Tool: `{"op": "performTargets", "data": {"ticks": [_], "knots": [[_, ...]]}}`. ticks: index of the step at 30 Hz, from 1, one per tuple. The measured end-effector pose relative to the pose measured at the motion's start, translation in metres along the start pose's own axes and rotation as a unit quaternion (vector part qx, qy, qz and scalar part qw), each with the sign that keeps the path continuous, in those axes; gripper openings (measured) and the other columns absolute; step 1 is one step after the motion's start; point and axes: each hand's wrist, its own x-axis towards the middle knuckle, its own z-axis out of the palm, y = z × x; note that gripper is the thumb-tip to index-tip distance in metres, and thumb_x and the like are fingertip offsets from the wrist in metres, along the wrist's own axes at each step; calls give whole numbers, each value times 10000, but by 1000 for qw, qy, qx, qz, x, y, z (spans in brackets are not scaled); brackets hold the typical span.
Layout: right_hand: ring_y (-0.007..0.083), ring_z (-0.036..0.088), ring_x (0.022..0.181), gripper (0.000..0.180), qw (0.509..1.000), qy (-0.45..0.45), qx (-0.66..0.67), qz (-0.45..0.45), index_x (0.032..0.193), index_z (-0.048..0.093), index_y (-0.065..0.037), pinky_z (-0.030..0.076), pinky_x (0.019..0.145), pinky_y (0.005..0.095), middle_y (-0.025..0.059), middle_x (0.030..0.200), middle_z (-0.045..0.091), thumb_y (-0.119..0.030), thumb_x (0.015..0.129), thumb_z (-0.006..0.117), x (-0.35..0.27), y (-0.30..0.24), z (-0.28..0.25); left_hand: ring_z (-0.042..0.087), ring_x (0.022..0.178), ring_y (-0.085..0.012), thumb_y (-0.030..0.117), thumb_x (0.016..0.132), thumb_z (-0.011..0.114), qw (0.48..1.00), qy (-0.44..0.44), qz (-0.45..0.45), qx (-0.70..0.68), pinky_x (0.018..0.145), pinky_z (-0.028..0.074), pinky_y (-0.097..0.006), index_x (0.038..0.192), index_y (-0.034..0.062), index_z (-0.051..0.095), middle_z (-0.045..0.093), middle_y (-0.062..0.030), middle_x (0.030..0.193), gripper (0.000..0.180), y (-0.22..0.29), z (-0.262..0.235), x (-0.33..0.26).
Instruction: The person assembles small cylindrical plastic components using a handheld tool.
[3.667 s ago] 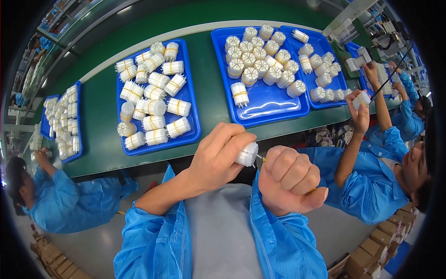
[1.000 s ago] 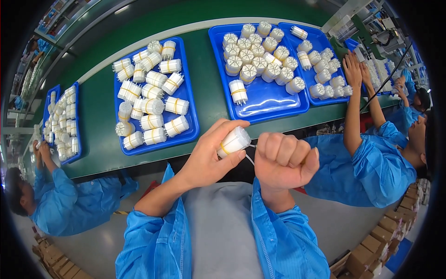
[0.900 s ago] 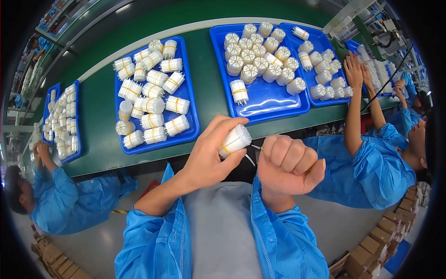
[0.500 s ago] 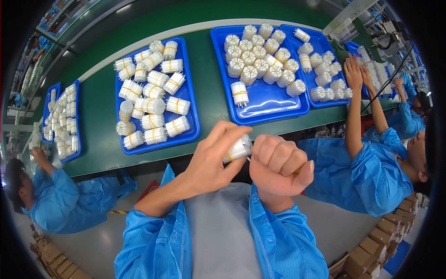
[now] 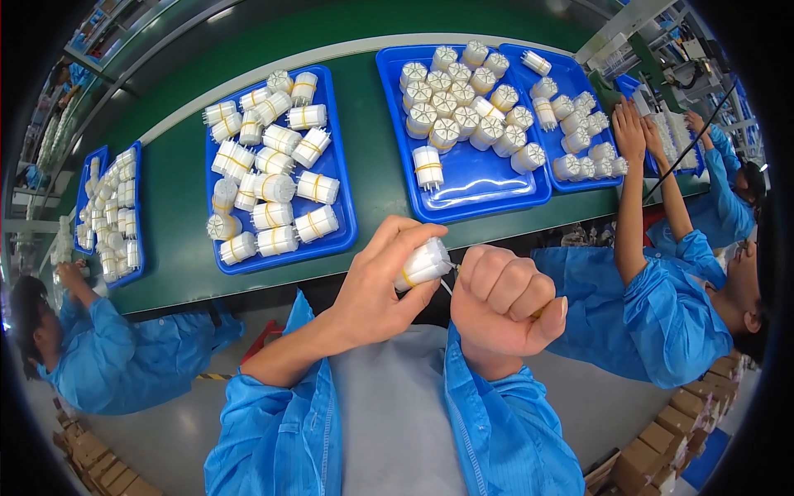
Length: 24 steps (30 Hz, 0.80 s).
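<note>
Raised slightly, left hand (image 5: 376, 289) grips white yellow-banded cylinder (image 5: 422, 264); right hand (image 5: 500, 302) fisted.

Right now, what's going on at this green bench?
A person in a blue coat holds a small white ribbed cylinder in the left hand, with the right hand fisted right at its end, where a thin wire shows. On the green belt beyond, blue trays hold many more such cylinders. Co-workers in blue work on either side.
</note>
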Motion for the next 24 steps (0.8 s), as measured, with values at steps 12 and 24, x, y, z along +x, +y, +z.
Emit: {"op": "performTargets", "data": {"ticks": [12,24], "knots": [[157,246,479,507,997,31,64,37,603,277,-126,242,528,344,1,513,295,-381,1028,379,-2,19,-7,587,1018,-302,-43,757,692,999,-14,-23,21,872,480,-362,1302,17,563,554,-158,1104,564,-8,0,-1],[164,322,572,497,993,67,102,-2,630,300,-141,278,600,343,-3,577,361,-406,1050,288,5,1,-16,628,922,-182,281,960,631,911,-20,-159,-379,776,518,-302,1389,20,397,598,-167,1186,553,-22,-3,-2]]}}
